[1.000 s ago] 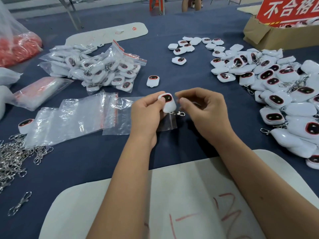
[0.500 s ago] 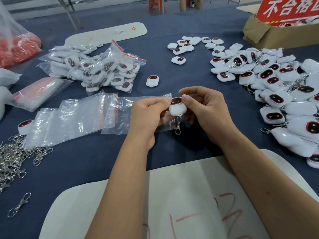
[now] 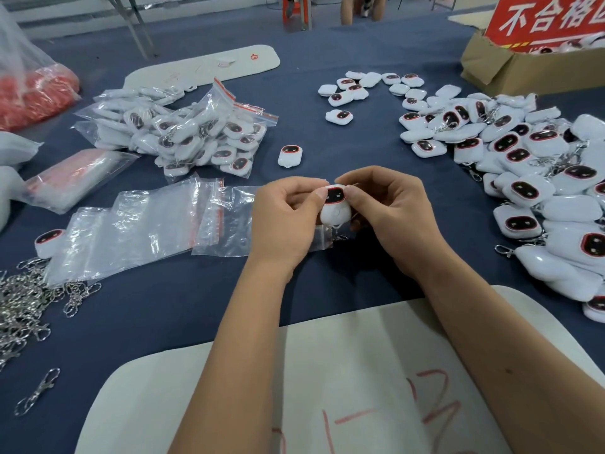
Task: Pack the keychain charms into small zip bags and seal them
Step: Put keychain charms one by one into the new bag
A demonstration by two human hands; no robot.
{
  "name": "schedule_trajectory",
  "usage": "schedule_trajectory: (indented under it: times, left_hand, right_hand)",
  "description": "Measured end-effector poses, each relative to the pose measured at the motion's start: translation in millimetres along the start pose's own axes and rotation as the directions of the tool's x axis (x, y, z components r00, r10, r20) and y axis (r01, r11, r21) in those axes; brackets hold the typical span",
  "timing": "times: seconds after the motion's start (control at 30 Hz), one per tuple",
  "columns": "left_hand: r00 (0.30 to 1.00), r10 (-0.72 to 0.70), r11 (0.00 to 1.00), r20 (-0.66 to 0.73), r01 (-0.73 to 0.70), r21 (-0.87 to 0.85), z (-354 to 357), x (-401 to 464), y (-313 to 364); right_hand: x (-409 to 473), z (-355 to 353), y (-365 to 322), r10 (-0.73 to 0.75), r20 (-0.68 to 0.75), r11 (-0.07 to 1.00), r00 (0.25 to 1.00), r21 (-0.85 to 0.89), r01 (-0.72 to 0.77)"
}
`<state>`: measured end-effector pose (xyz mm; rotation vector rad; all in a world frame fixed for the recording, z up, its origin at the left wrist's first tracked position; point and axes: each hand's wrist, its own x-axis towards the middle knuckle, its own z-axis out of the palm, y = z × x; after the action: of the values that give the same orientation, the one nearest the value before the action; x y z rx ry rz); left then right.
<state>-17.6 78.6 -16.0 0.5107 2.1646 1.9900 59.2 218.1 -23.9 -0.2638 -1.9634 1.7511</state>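
Observation:
Both hands hold one white keychain charm [image 3: 334, 208] with a black, red-rimmed face, upright above the blue table. My left hand [image 3: 288, 217] pinches its left side and also grips a small clear zip bag [image 3: 229, 221] that trails to the left. My right hand [image 3: 393, 211] pinches the charm's right side. The charm's metal clasp [image 3: 339, 236] hangs below it. Empty zip bags [image 3: 131, 234] lie to the left. A heap of loose charms [image 3: 540, 178] fills the right side.
Packed charms in bags [image 3: 183, 136] lie at the back left. Metal clasps [image 3: 26, 306] are piled at the left edge. A cardboard box [image 3: 523, 70] stands back right. A white board with red marks [image 3: 327, 404] lies in front. A lone charm [image 3: 289, 155] sits mid-table.
The charm has turned upright in my fingers, its face now toward me, and both hands have closed in on its sides. The clasp now hangs shorter below it.

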Motion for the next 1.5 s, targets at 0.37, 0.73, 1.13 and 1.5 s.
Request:
schedule_trajectory:
  times: [0.37,0.73,1.13,1.5]
  left_hand:
    - [0.992,0.126,0.992,0.029,-0.126,-0.007,3.4,0.4,-2.4]
    - [0.985,0.159,0.987,0.065,-0.158,-0.021,-0.1,1.1,-1.8]
    - [0.989,0.066,0.997,0.131,-0.060,-0.054,0.7,-1.9,-2.6]
    - [0.985,-0.014,0.999,0.170,0.008,0.035,3.6,-4.6,-0.1]
  right_hand:
    - [-1.1,-0.3,-0.8,-0.042,-0.011,0.999,0.999,0.009,0.042]
    - [-0.5,-1.7,-0.4,-0.045,0.024,0.999,0.999,0.000,0.045]
    - [1.2,-3.6,1.0,0.023,-0.002,0.997,1.000,-0.074,-0.023]
    - [1.7,-2.9,-0.8,0.039,-0.028,0.999,0.999,-0.029,-0.039]
